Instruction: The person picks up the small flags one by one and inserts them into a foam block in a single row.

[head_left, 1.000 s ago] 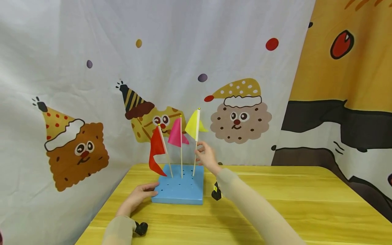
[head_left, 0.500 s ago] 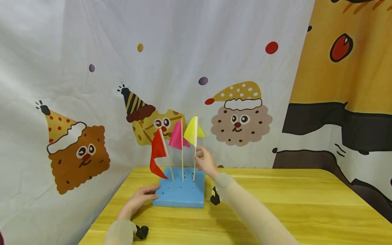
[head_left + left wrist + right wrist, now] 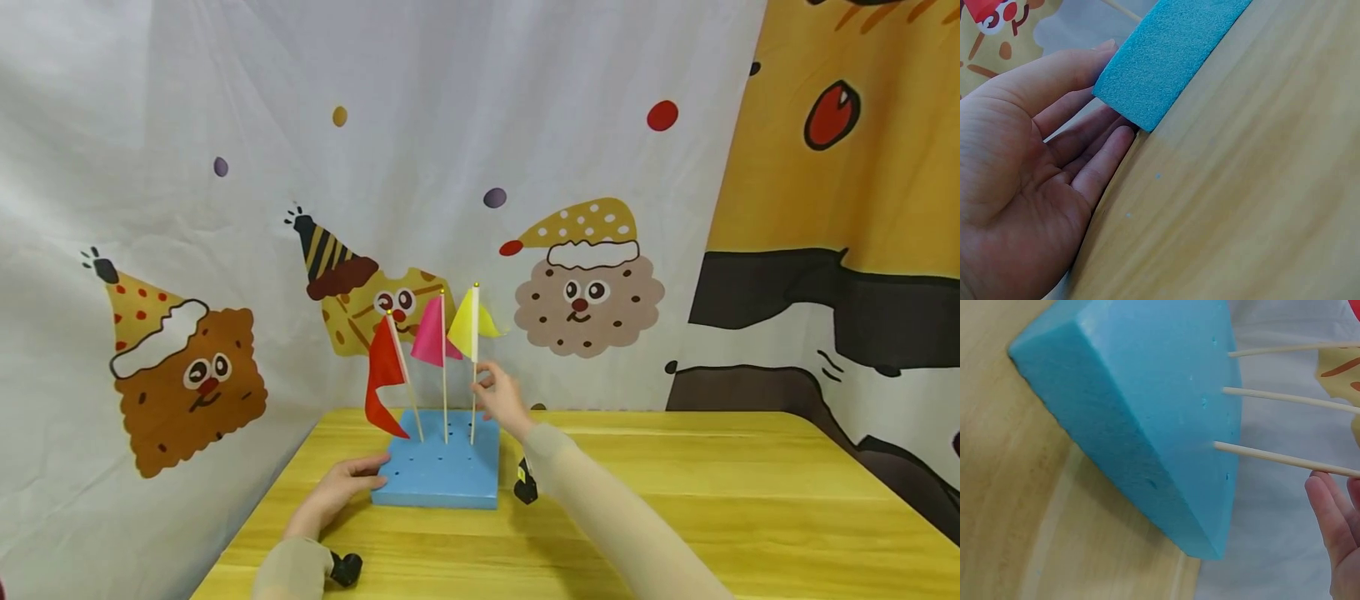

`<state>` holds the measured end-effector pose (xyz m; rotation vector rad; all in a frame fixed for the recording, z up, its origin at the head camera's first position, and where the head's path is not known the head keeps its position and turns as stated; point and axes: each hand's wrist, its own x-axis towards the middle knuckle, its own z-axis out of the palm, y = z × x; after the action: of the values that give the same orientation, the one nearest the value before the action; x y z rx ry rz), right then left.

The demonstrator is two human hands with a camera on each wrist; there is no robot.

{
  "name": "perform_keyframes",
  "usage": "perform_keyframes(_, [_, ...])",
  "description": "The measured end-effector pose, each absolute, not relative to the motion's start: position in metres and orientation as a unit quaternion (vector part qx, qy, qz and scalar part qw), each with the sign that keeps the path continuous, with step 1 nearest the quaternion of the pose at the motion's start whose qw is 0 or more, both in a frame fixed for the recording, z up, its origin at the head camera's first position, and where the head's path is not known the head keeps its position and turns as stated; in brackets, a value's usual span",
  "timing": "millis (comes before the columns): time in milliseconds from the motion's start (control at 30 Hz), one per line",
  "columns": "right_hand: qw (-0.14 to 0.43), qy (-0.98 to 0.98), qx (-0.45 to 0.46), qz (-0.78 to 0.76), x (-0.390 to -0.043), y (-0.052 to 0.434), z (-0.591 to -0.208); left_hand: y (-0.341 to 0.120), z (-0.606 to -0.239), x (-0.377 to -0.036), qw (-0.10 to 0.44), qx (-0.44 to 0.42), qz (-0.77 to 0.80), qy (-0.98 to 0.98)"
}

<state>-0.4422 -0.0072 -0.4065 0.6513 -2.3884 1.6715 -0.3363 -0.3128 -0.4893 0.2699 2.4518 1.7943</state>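
Note:
A blue foam block (image 3: 438, 487) with small holes in its top lies on the table. Three flags on thin wooden sticks stand in it: a red flag (image 3: 385, 358) leaning left, a pink flag (image 3: 428, 335) and a yellow flag (image 3: 463, 327), both near upright. My right hand (image 3: 502, 397) pinches the yellow flag's stick below its cloth. In the right wrist view that stick (image 3: 1266, 455) enters the foam, and the fingertips (image 3: 1319, 487) are at its side. My left hand (image 3: 1029, 162) rests against the block's left side, fingers nearly straight, thumb by the top edge.
The yellow wood-grain table (image 3: 675, 483) extends to the right of the block. Behind it hangs a white curtain (image 3: 420, 100) printed with cartoon biscuits. Black wrist cameras, one of them the left camera (image 3: 347, 570), sit below each wrist.
The yellow flag has come slightly down and left, its stick now more upright, with my right hand following it. My left hand stays at the block. The head view has shifted a little.

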Motion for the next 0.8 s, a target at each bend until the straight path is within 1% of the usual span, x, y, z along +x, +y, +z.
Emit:
perform_keyframes(167, [0.078,-0.791,0.226,0.563,-0.441,-0.005,-0.414,-0.312,-0.489,-0.337,0.056,0.096,0.591,0.799])
perform_keyframes(567, [0.074,-0.797,0.219,0.557,-0.441,-0.004,-0.416,-0.312,-0.486,-0.335,0.049,0.091,0.594,0.798])
perform_keyframes(800, [0.053,-0.795,0.209,0.568,-0.44,0.008,-0.419,-0.311,-0.485,-0.333,0.052,0.092,0.593,0.799])
